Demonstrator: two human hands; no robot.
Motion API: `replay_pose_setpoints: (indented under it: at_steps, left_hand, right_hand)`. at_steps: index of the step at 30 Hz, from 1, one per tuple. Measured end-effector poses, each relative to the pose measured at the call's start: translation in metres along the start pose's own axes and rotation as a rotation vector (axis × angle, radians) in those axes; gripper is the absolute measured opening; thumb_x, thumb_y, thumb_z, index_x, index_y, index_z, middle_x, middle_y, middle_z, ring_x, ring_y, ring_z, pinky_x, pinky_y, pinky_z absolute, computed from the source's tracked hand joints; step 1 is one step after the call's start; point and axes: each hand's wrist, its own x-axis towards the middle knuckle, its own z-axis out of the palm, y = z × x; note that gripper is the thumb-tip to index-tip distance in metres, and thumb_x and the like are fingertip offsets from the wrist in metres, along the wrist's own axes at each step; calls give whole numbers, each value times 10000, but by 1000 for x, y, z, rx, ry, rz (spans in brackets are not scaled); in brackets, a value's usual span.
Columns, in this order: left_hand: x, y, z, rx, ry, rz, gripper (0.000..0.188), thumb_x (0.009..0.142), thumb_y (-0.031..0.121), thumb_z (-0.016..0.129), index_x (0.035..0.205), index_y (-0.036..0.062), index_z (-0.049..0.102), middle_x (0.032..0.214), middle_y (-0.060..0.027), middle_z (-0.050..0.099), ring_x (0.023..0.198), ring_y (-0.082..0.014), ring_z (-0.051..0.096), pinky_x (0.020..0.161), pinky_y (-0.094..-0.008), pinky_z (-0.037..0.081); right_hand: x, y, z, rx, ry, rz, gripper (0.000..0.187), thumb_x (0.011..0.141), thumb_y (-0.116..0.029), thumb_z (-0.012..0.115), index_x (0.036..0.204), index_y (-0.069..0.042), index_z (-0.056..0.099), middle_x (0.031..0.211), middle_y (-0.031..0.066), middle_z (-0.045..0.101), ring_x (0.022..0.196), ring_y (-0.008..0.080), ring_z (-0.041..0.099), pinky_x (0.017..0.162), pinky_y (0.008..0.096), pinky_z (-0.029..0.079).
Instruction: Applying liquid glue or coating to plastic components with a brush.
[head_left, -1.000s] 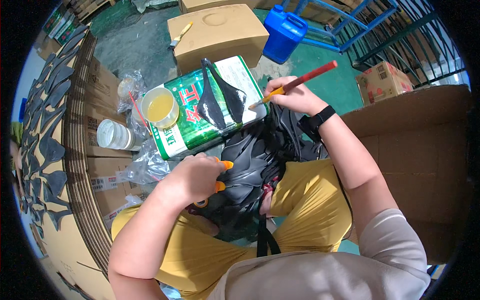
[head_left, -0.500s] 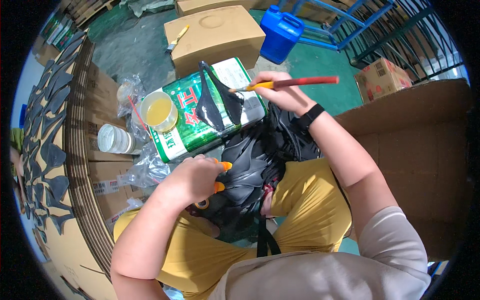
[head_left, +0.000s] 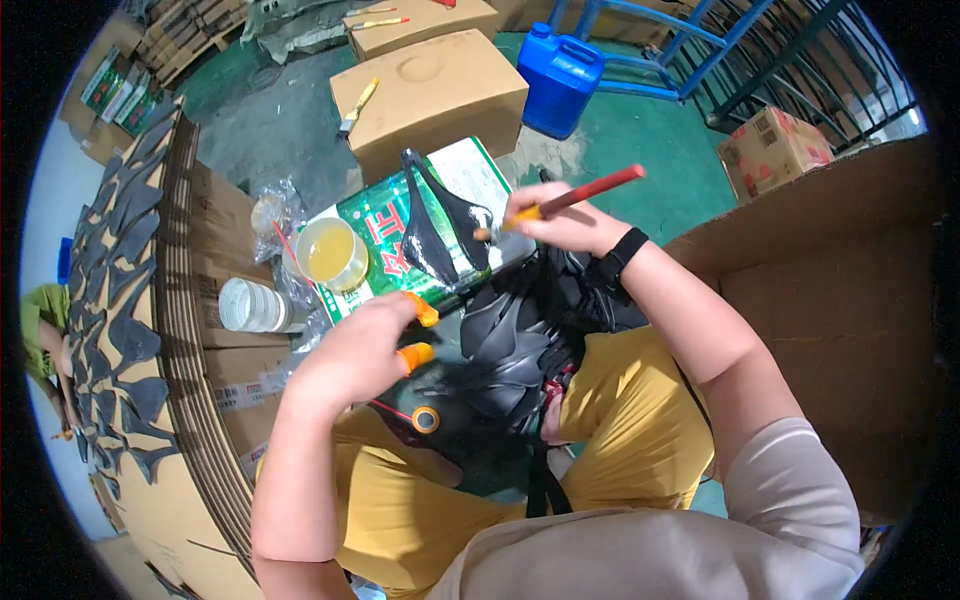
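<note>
My right hand (head_left: 568, 217) grips a brush (head_left: 590, 192) with a red and yellow handle. Its bristle end is at the right limb of a black V-shaped piece (head_left: 428, 240), which shines as if wet. The piece lies on a green and white tin (head_left: 345, 215). My left hand (head_left: 365, 345), with orange covers on thumb and forefinger, hovers just in front of the tin, those two fingers apart and nothing between them. A white cup of yellowish liquid (head_left: 333, 252) stands on the tin's left end. More black shaped pieces (head_left: 505, 340) are heaped beside my knees.
At left, a cardboard stack (head_left: 185, 300) carries rows of black pieces (head_left: 130, 330). Nested clear cups (head_left: 255, 305) stand beside it. Beyond the tin are a closed carton (head_left: 440, 90) with a flat brush (head_left: 360, 105) and a blue jerrycan (head_left: 560, 80). An open carton (head_left: 810, 300) rises at right.
My left hand has moved forward toward the tin, and its thumb and forefinger have spread. The brush has tilted, its bristle end moving down along the right limb. The whole view has shifted slightly.
</note>
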Motion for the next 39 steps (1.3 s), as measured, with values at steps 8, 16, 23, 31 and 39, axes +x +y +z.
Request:
replay_pose_setpoints:
  at_steps: [8, 16, 23, 31, 39]
  left_hand:
    - [64, -16, -82, 165, 332, -168, 213, 766, 78, 634, 960, 13, 575, 820, -122, 622, 708, -198, 587, 632, -307, 468]
    - [231, -88, -88, 407, 78, -489, 381, 722, 249, 684, 1049, 60, 632, 1059, -167, 628, 1005, -281, 598, 861, -362, 467]
    - [274, -155, -64, 569, -199, -477, 518, 750, 533, 615, 1062, 123, 661, 1158, -107, 601, 1100, -250, 548, 927, -373, 421]
    - [263, -139, -84, 339, -35, -527, 440, 746, 429, 635, 1059, 119, 658, 1109, -125, 622, 1022, -271, 586, 845, -391, 467]
    - [186, -2, -119, 360, 117, -164, 422, 697, 331, 643, 998, 36, 662, 1004, -180, 641, 955, -309, 605, 815, -366, 474]
  right_hand:
    - [-4, -37, -51, 241, 317, 41, 116, 776, -94, 560, 845, -22, 619, 722, 5, 586, 623, 55, 524, 543, 203, 419]
    - [0, -56, -92, 602, 753, -104, 136, 844, -132, 568, 920, -33, 621, 716, 8, 606, 614, 63, 553, 532, 189, 414]
    - [14, -63, -90, 554, 867, -102, 195, 863, -164, 560, 982, -23, 620, 771, 32, 619, 672, 79, 567, 589, 197, 433]
    - [16, -33, -93, 445, 855, -77, 266, 915, -217, 503, 1101, -44, 585, 868, 8, 596, 756, 61, 534, 668, 187, 394]
    - [13, -28, -124, 553, 981, -181, 287, 916, -195, 515, 1155, -46, 569, 908, 12, 601, 803, 71, 551, 715, 180, 408]
